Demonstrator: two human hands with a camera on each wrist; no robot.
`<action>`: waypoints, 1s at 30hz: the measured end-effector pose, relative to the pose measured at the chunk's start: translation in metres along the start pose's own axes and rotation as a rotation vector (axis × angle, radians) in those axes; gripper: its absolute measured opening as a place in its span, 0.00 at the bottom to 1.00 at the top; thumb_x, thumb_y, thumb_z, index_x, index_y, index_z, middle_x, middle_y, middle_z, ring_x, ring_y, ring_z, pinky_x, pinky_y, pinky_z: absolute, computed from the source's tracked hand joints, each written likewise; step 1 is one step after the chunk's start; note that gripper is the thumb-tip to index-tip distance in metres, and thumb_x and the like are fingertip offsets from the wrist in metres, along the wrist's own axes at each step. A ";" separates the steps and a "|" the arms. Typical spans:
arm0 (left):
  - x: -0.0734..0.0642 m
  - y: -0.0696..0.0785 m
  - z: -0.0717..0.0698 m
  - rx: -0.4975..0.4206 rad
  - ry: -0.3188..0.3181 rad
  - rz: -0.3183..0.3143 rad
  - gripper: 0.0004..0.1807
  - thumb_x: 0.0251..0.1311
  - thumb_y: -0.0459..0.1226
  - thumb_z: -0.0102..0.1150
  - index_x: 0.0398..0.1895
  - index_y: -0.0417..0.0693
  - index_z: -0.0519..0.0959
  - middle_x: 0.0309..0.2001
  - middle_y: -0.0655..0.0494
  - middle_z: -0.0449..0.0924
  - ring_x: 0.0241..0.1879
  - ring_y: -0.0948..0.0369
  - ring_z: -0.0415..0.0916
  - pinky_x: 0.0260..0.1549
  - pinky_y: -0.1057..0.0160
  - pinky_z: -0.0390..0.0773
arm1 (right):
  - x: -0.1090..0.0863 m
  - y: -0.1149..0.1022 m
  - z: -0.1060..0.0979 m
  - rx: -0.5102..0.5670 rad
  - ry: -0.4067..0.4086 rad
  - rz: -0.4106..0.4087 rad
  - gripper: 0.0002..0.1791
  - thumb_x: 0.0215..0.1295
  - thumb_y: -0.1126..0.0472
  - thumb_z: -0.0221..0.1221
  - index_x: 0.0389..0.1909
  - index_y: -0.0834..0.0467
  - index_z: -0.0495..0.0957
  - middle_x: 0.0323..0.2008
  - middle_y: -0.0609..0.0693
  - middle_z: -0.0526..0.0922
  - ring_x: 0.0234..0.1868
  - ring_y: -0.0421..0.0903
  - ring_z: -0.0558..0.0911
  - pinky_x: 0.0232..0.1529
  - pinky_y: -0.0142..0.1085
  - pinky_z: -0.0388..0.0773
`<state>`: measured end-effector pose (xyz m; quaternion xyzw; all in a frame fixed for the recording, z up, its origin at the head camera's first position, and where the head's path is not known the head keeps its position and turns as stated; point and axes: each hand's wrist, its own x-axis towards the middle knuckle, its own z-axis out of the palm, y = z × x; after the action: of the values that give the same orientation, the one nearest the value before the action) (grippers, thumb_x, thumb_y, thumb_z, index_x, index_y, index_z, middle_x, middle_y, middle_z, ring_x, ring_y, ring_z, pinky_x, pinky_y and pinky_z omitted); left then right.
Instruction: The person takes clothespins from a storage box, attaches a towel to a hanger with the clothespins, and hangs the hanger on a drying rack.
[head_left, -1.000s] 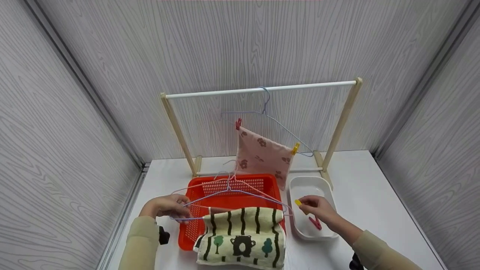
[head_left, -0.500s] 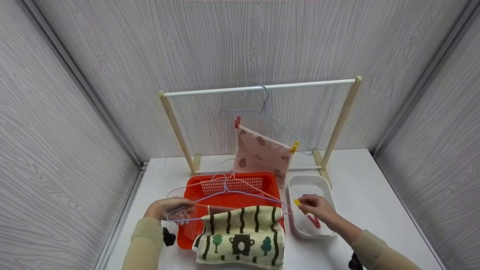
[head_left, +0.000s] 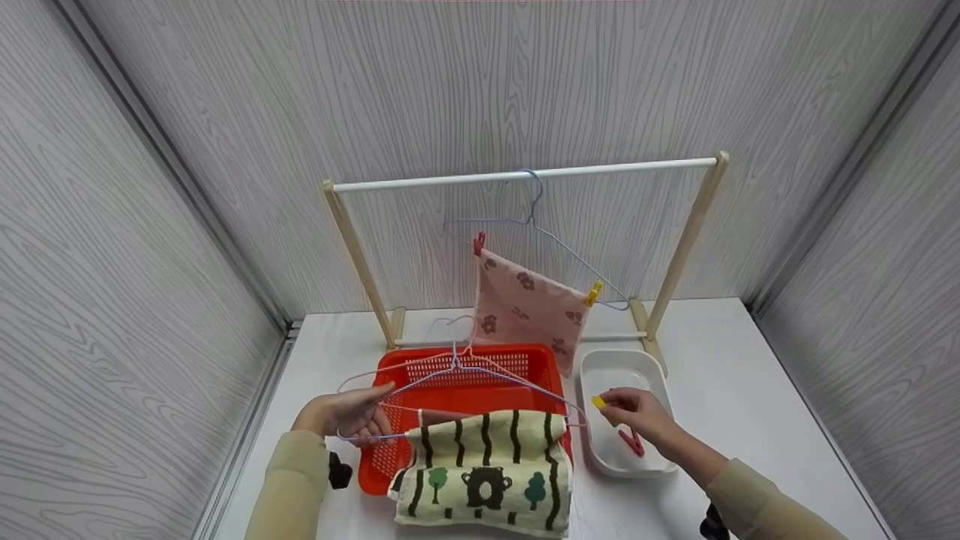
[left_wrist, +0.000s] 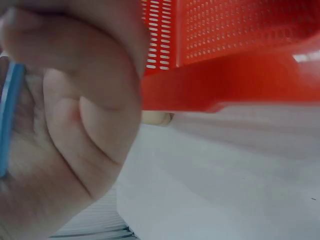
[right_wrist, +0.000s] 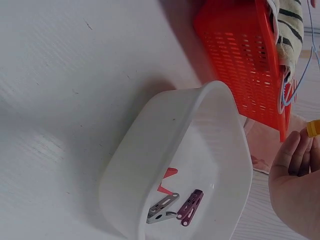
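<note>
Left hand (head_left: 356, 415) lower left of frame, grip curled round left end of lower blue hanger (head_left: 455, 365); striped towel (head_left: 499, 457) draped over its bar, bottom center, overlapping red basket (head_left: 450, 394). Right hand (head_left: 641, 416) lower right, grip pinched on yellow clothespin (head_left: 598, 402), above white tub (head_left: 617, 364) holding more clothespins (right_wrist: 190, 207).

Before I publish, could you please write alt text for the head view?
A person's right hand pinches a yellow clothespin over a white tub; the left hand is at one end of a blue hanger bearing a striped towel, over a red basket. Behind, a pink cloth hangs from a drying rack.
</note>
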<state>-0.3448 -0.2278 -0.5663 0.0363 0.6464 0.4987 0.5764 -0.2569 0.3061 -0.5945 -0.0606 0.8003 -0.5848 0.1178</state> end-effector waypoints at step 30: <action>-0.033 0.068 0.024 0.268 0.161 0.108 0.37 0.80 0.63 0.33 0.34 0.46 0.83 0.23 0.62 0.79 0.17 0.72 0.66 0.17 0.73 0.62 | -0.002 0.003 -0.008 0.000 0.028 0.055 0.21 0.73 0.63 0.64 0.57 0.75 0.80 0.39 0.49 0.85 0.37 0.35 0.82 0.43 0.30 0.82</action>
<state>-0.3514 -0.1994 -0.4924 0.1075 0.7482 0.4397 0.4851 -0.2571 0.3143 -0.5948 -0.0303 0.8032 -0.5821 0.1229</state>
